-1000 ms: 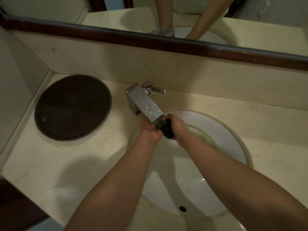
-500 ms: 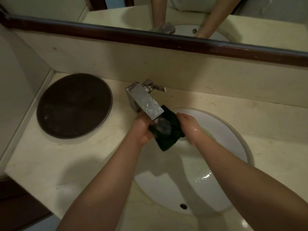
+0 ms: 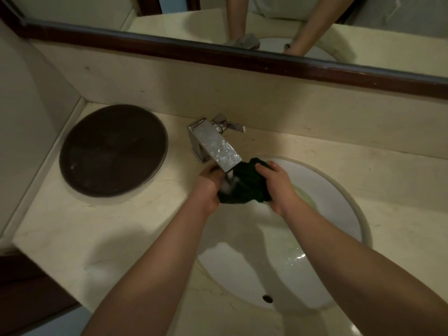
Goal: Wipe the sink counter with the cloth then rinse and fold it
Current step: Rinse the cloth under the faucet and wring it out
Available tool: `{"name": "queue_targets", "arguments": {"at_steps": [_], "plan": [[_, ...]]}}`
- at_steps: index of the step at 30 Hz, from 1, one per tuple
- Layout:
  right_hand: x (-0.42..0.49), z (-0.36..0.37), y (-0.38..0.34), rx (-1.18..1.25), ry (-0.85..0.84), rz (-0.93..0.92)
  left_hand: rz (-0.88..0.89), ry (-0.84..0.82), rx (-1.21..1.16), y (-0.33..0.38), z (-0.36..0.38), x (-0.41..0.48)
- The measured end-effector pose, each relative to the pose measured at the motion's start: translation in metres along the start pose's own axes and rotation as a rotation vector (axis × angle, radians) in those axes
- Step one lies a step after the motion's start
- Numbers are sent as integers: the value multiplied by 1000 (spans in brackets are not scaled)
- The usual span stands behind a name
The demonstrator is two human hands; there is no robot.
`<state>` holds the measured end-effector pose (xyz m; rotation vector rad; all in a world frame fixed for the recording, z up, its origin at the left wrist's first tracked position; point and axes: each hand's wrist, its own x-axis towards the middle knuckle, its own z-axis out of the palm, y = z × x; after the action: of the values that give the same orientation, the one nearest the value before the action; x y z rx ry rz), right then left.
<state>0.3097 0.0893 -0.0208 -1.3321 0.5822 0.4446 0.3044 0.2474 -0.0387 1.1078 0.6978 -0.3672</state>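
Left hand [image 3: 209,187], right hand [image 3: 276,187] close together, grip closed, forearms converging.

The cloth [image 3: 247,184] bunched between the left hand [image 3: 208,190] and the right hand [image 3: 278,187] is very dark green, almost black. Just above the left hand, the faucet [image 3: 214,146] is shiny silver chrome speckled with pale droplets. Below and right of the hands the sink [image 3: 339,209] is white, with a yellowish-green streak beside the right wrist. The counter [image 3: 72,234] left of the hands is cream marble with faint veins, and the round tray [image 3: 112,150] farther left is dark brown. Beyond the hands, the mirror frame [image 3: 218,54] is deep reddish brown.
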Motion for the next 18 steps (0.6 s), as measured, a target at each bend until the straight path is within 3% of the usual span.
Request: {"name": "queue_targets", "arguments": {"at_steps": [2,5,9,11,14,18], "plan": [[-4,5,1,-7,-47,-7,-20,31,42,0,1,2],[-10,20,5,-104,-90,-42,-135,-90,-91,-2,7,-6],[-14,39,16,-651,-126,-353,-115,-238,-278,-7,6,-7],[-16,38,13,-787,-118,-442,-93,-262,-316,-6,4,-10],[-17,33,1,-677,-131,-501,-91,-221,-257,-7,5,-4],[-4,38,-40,-455,58,-576,-141,-131,-233,-8,12,11]]}}
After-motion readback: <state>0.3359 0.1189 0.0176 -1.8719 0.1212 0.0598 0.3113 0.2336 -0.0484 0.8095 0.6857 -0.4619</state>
